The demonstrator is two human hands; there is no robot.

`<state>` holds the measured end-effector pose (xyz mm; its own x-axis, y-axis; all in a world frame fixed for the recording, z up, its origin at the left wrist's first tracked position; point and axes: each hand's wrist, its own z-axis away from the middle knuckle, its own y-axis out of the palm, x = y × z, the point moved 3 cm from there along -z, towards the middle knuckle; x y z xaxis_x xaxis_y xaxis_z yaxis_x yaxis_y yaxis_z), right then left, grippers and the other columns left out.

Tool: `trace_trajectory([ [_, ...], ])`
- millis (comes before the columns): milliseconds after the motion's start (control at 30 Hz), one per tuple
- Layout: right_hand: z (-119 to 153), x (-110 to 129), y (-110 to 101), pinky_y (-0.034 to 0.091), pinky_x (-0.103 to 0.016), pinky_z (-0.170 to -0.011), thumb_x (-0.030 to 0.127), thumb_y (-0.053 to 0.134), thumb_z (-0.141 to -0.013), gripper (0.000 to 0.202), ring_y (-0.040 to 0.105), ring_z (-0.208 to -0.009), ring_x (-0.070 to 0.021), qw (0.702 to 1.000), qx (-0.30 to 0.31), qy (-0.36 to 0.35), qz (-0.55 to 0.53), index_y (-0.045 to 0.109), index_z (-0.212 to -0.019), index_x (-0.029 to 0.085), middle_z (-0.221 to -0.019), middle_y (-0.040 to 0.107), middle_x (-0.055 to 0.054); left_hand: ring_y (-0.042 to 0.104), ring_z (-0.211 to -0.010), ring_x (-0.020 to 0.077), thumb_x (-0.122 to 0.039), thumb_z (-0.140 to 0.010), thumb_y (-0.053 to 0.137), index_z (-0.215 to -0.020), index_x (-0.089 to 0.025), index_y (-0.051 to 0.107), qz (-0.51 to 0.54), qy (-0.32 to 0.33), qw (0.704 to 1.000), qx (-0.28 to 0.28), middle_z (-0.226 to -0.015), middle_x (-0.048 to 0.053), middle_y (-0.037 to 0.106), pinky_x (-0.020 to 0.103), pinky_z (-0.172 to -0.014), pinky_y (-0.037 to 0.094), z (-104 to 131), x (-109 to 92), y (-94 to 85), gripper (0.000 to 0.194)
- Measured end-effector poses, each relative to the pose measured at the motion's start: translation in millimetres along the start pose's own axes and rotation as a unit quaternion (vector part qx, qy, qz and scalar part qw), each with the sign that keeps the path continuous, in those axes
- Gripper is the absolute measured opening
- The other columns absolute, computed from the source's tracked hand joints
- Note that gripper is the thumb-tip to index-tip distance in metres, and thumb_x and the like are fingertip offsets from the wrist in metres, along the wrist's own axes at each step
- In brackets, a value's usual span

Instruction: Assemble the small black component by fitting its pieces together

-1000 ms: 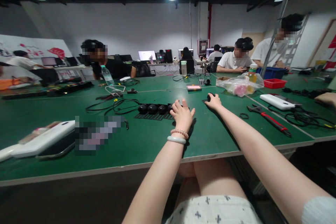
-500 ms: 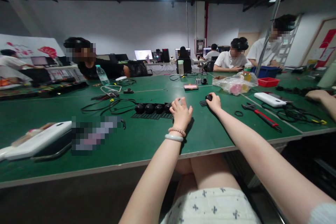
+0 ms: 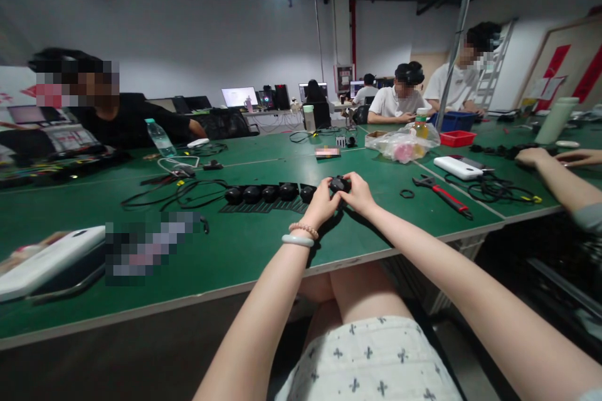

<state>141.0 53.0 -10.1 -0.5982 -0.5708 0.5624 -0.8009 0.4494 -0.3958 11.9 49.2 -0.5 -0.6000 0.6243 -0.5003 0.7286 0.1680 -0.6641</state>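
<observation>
Both hands have come together since the earlier frames: before, the right hand [image 3: 360, 193] was out at a small black round part [image 3: 339, 185] lying alone on the worktop [image 3: 244, 250] and the left hand [image 3: 322, 203] rested by the row; now the two meet at that part, just right of the row's end. Head view, the only one: the part is pinched between fingertips of both hands, so each grip is closed on it, raised slightly above or just at the green surface, cannot tell which. Progress, as a judgement: a row of black round parts [image 3: 263, 193] already sits in a ribbed black tray [image 3: 244, 207], four or five seated; the held piece looks like one more of that kind, not yet set down beside them. Both forearms stretch forward from the lap, wrists low, palms turned inward toward each other, fingers curled. Left wrist carries a pale bangle [image 3: 298, 240] and a bead bracelet. Near the right hand: a small black ring [image 3: 407, 193] and a red-handled wrench [image 3: 442, 192]. A co-worker's hand [image 3: 531, 156] rests well apart at far right.
</observation>
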Motion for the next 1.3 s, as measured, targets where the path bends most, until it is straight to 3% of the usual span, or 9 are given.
trace_trajectory([
  [100, 1, 6, 2, 0.043, -0.033, -0.075, 0.019, 0.058, -0.059, 0.03, 0.049, -0.082, -0.0177, 1.0, -0.019, 0.005, -0.006, 0.047, -0.086, 0.015, -0.091, 0.048, -0.007, 0.056, -0.082, 0.0162, -0.024, -0.072, 0.046, -0.12, -0.013, 0.035, 0.028, -0.067, 0.997, 0.022, -0.1, 0.01, 0.057, 0.033, -0.08, 0.044, -3, 9, 1.4, 0.05],
  [233, 9, 16, 0, 0.045, -0.034, -0.076, 0.015, 0.054, -0.063, 0.019, 0.05, -0.085, -0.0171, 1.0, -0.005, 0.01, -0.026, 0.05, -0.082, 0.014, -0.099, 0.044, -0.009, 0.052, -0.098, 0.0195, -0.022, -0.07, 0.047, -0.123, -0.011, 0.034, 0.035, -0.077, 0.996, -0.002, -0.111, 0.012, 0.053, 0.035, -0.089, 0.039, -6, 11, 0.0, 0.056],
  [400, 30, 36, -10, 0.044, -0.033, -0.083, 0.009, 0.049, -0.063, 0.028, 0.045, -0.106, -0.0201, 0.995, 0.052, -0.058, -0.062, 0.058, -0.089, 0.015, -0.115, 0.042, -0.01, 0.045, -0.109, 0.0215, -0.031, -0.065, 0.055, -0.125, -0.011, 0.032, 0.034, -0.036, 0.999, 0.006, -0.122, 0.013, 0.045, 0.035, -0.094, 0.035, -2, 4, -3.4, 0.067],
  [567, 43, 37, -29, 0.048, -0.026, -0.069, 0.004, 0.045, -0.063, 0.035, 0.055, -0.082, -0.0129, 0.987, 0.14, -0.051, -0.066, 0.06, -0.092, 0.016, -0.113, 0.044, -0.009, 0.053, -0.094, 0.0161, -0.029, -0.064, 0.055, -0.116, -0.018, 0.042, 0.037, 0.032, 0.994, 0.101, -0.107, 0.004, 0.054, 0.029, -0.085, 0.041, 2, -8, -1.9, 0.055],
  [633, 40, 28, -44, 0.047, -0.025, -0.066, 0.005, 0.044, -0.065, 0.033, 0.054, -0.07, -0.0097, 0.987, 0.15, -0.049, -0.027, 0.061, -0.091, 0.016, -0.106, 0.048, -0.008, 0.053, -0.091, 0.0165, -0.032, -0.065, 0.055, -0.109, -0.018, 0.047, 0.011, 0.037, 0.994, 0.103, -0.1, 0.003, 0.056, 0.03, -0.084, 0.041, 3, -10, -1.9, 0.047],
  [733, 30, 0, -79, 0.044, -0.031, -0.076, 0.01, 0.045, -0.069, 0.033, 0.053, -0.078, -0.0141, 0.991, 0.072, -0.002, 0.113, 0.058, -0.099, 0.016, -0.101, 0.049, -0.01, 0.052, -0.09, 0.018, -0.039, -0.06, 0.059, -0.104, -0.019, 0.049, -0.022, 0.032, 0.995, 0.097, -0.096, 0.003, 0.056, 0.032, -0.083, 0.04, 2, -11, -2.4, 0.049],
  [900, 28, -62, -122, 0.035, -0.052, -0.08, 0.029, 0.055, -0.071, 0.054, 0.043, -0.102, -0.0345, 0.919, 0.108, 0.165, 0.341, 0.043, -0.123, 0.02, -0.111, 0.044, -0.02, 0.053, -0.084, 0.0174, -0.043, -0.055, 0.063, -0.103, -0.021, 0.048, -0.033, 0.006, 0.993, 0.112, -0.091, 0.002, 0.055, 0.03, -0.076, 0.042, 4, -8, -2.8, 0.055],
  [1067, 36, -91, -129, 0.034, -0.052, -0.081, 0.035, 0.047, -0.079, 0.033, 0.046, -0.101, -0.0324, 0.887, 0.218, 0.171, 0.369, 0.057, -0.107, 0.022, -0.106, 0.051, -0.018, 0.054, -0.078, 0.0165, -0.043, -0.051, 0.066, -0.106, -0.023, 0.047, -0.022, -0.034, 0.99, 0.132, -0.086, 0.0, 0.057, 0.029, -0.074, 0.043, 6, -7, -2.5, 0.062],
  [1300, 21, -83, -119, 0.044, -0.032, -0.075, 0.028, 0.056, -0.073, 0.02, 0.058, -0.078, -0.0199, 0.935, 0.223, 0.146, 0.233, 0.062, -0.087, 0.015, -0.078, 0.06, -0.01, 0.055, -0.069, 0.0139, -0.036, -0.052, 0.065, -0.109, -0.021, 0.044, 0.01, -0.044, 0.986, 0.16, -0.078, -0.002, 0.057, 0.026, -0.067, 0.044, 7, -5, -0.6, 0.063],
])
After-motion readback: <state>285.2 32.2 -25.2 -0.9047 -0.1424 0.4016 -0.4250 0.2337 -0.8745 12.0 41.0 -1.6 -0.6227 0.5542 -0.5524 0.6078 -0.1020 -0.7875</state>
